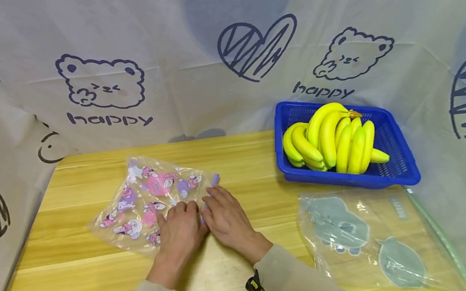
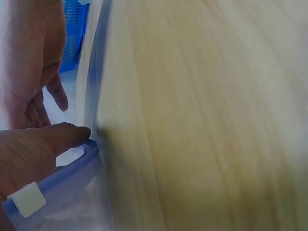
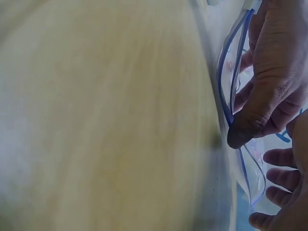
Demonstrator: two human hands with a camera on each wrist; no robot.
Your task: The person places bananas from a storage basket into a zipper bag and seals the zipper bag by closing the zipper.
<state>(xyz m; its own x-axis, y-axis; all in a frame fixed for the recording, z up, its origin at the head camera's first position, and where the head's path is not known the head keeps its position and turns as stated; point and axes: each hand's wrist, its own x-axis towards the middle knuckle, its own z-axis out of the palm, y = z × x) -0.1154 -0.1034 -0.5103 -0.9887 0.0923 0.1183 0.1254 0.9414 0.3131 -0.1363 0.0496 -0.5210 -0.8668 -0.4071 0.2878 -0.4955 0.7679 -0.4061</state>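
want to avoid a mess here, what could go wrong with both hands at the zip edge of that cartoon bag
The cartoon zip bag is thin and floppy; the right hand pinches its blue zip strip while the left hand grips the edge, so a hard pull might tear the seam. The bag lies loose on the smooth wooden table and could slide away. The banana basket sits near the right elbow and might get nudged.
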